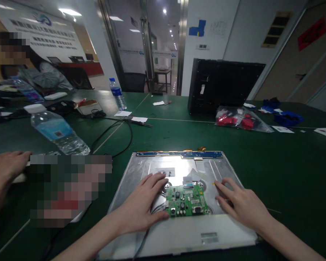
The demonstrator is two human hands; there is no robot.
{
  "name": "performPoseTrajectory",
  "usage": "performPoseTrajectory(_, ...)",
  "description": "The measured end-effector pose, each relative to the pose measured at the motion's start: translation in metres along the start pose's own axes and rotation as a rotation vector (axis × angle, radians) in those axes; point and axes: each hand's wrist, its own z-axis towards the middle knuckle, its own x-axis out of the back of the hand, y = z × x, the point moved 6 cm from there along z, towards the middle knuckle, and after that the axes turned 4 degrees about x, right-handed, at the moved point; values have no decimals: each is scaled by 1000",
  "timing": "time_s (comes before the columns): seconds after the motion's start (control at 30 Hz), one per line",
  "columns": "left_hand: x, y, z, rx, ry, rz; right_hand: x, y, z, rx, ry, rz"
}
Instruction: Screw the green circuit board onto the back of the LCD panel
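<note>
A flat silver LCD panel (184, 230) lies back up on the table before me, with a thin blue circuit strip (179, 154) along its far edge. On the panel sits a green circuit board (186, 201), joined to a flat white ribbon cable (188, 181). My left hand (143, 203) rests at the board's left edge, fingers stretched and thumb apart, over a bundle of thin wires (159, 207) that it partly hides. To the right of the board, my right hand (237, 201) touches the panel with bent fingers, thumb and forefinger apart, nothing visible between them.
At left, another person's hand (8, 166) lies near a large water bottle (59, 128) and a blurred-out object (70, 188). A black cable (132, 134) curls behind. Farther back stand a small bottle (117, 94), a black monitor housing (225, 85) and a bag of red parts (241, 119).
</note>
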Motion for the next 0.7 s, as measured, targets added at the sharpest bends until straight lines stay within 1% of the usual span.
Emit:
performPoseTrajectory(0.13, 0, 1, 6, 4, 12, -6, -2, 11, 5, -11, 70, -4)
performPoseTrajectory(0.23, 7, 2, 13, -2, 70, -40, 1, 18, 9, -3, 88, 0)
performPoseTrajectory(0.3, 13, 0, 21, 15, 135, -47, 11, 19, 11, 13, 110, 85)
performPoseTrajectory(0.33, 16, -2, 27, 37, 162, -41, 21, 19, 13, 16, 135, 162)
performPoseTrajectory(0.4, 19, -7, 40, 84, 195, -17, 47, 20, 16, -11, 233, 396)
performPoseTrajectory(0.43, 21, -11, 47, 114, 211, -8, 61, 23, 18, -64, 295, 523)
performPoseTrajectory(0.47, 21, -15, 55, 145, 203, 5, 71, 27, 20, -151, 327, 669)
performPoseTrajectory(0.5, 20, -18, 62, 166, 184, 27, 78, 30, 23, -221, 341, 860)
performPoseTrajectory(0.53, 18, -20, 70, 169, 136, 49, 82, 33, 26, -301, 382, 1090)
performPoseTrajectory(0.6, 16, -24, 81, 162, 57, 78, 78, 35, 37, -401, 437, 1526)
performPoseTrajectory(0.63, 16, -26, 85, 164, 25, 75, 71, 35, 43, -430, 432, 1696)
performPoseTrajectory(0.67, 17, -27, 87, 158, 10, 69, 60, 33, 51, -460, 375, 1819)
performPoseTrajectory(0.7, 19, -27, 88, 148, -1, 63, 46, 30, 58, -488, 263, 1910)
